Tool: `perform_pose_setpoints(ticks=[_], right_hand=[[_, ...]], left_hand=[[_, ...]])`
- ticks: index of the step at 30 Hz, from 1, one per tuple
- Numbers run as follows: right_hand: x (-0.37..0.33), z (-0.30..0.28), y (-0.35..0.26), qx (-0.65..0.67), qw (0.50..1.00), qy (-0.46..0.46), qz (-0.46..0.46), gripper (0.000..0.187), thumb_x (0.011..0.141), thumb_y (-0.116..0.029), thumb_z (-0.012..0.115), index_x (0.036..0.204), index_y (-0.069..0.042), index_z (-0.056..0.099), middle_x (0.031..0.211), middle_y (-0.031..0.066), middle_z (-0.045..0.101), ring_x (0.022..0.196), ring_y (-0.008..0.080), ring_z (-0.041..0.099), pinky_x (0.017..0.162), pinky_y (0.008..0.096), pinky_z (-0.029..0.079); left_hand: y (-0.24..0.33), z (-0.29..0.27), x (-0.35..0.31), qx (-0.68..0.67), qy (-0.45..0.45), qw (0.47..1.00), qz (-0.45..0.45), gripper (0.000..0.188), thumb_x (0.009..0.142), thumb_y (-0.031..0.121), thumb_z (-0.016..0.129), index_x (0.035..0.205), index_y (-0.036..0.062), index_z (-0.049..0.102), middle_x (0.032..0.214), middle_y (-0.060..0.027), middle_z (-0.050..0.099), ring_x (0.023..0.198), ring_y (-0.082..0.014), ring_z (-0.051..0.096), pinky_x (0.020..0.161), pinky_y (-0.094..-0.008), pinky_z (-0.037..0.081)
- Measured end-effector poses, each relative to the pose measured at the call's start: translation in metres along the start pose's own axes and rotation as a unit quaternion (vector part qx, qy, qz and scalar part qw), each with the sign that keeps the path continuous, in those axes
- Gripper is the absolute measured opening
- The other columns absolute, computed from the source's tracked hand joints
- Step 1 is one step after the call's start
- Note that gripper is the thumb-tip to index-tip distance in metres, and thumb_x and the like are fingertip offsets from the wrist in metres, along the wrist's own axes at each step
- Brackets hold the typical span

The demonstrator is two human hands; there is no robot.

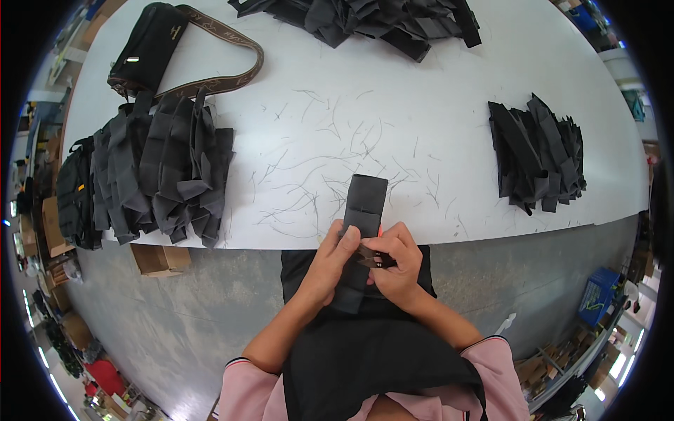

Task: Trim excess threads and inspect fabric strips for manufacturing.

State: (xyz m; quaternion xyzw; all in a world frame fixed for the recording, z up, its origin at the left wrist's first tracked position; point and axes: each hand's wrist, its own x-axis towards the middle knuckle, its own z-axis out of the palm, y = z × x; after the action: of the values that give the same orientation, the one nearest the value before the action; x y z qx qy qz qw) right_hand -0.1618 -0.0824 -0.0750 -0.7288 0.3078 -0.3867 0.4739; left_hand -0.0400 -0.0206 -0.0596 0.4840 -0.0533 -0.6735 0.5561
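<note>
A flat black fabric strip (pixel 365 200) stands out over the table's near edge, its lower end hanging over my lap. My left hand (pixel 331 259) grips it by the left edge, thumb on top. At its right edge my right hand (pixel 397 263) is closed round small dark thread snips (pixel 379 260), with a bit of orange showing by the fingers. The snips' blades lie against the strip, partly hidden by my fingers. Loose cut threads (pixel 309 189) are scattered on the white table (pixel 428 119) beyond my hands.
Piles of similar black fabric pieces lie at the left (pixel 165 165), the right (pixel 537 154) and the far side (pixel 372 21). A black shoulder bag (pixel 149 49) with a patterned strap rests far left. A cardboard box (pixel 160 259) sits below the table's left edge.
</note>
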Motion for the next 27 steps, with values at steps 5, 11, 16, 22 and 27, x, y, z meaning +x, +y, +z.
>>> perform_pose_setpoints(ticks=[5,11,16,22,27], right_hand=[[-0.002,-0.032,-0.012,0.030,0.998,-0.054,0.034,0.022,0.070,0.008,0.067,0.089,-0.001,0.062,0.075,0.0028,0.046,0.057,0.0065,0.044,0.052,0.0182,0.038],[0.024,-0.032,-0.005,-0.010,0.991,0.048,0.125,0.022,0.076,0.004,0.064,0.097,-0.002,0.059,0.077,0.0050,0.050,0.061,0.0142,0.048,0.056,0.0244,0.041],[0.021,-0.049,-0.005,-0.144,0.989,0.043,-0.001,0.030,0.070,0.002,0.070,0.098,-0.004,0.062,0.083,0.0067,0.053,0.062,0.0196,0.052,0.062,0.0277,0.045],[0.031,-0.052,-0.004,-0.196,0.979,0.002,-0.061,0.031,0.066,-0.001,0.073,0.096,-0.005,0.065,0.072,0.0048,0.053,0.056,0.0184,0.050,0.049,0.0283,0.040],[0.032,-0.054,-0.003,-0.202,0.976,0.000,-0.083,0.031,0.066,-0.002,0.073,0.096,-0.006,0.066,0.071,0.0042,0.053,0.056,0.0180,0.050,0.048,0.0285,0.039]], left_hand=[[0.005,-0.003,-0.007,-0.020,-0.041,0.999,-0.025,0.037,0.095,0.021,0.051,0.123,0.0024,0.036,0.113,-0.0154,0.055,0.090,-0.0186,0.061,0.077,-0.0307,0.051],[0.017,0.006,-0.008,0.006,-0.052,0.998,0.027,0.035,0.094,0.006,0.046,0.126,0.0019,0.033,0.124,-0.0193,0.052,0.090,-0.0223,0.063,0.074,-0.0314,0.054],[0.026,0.006,-0.010,0.005,-0.060,0.998,0.013,0.036,0.093,0.006,0.047,0.126,0.0015,0.032,0.122,-0.0205,0.053,0.086,-0.0226,0.064,0.072,-0.0308,0.054],[0.029,0.008,-0.012,-0.026,-0.079,0.996,-0.009,0.040,0.093,0.009,0.050,0.126,0.0005,0.030,0.119,-0.0229,0.054,0.081,-0.0225,0.064,0.070,-0.0312,0.055],[0.030,0.009,-0.012,-0.023,-0.072,0.997,-0.011,0.043,0.093,0.011,0.052,0.127,0.0010,0.029,0.119,-0.0234,0.054,0.080,-0.0221,0.064,0.069,-0.0309,0.055]])
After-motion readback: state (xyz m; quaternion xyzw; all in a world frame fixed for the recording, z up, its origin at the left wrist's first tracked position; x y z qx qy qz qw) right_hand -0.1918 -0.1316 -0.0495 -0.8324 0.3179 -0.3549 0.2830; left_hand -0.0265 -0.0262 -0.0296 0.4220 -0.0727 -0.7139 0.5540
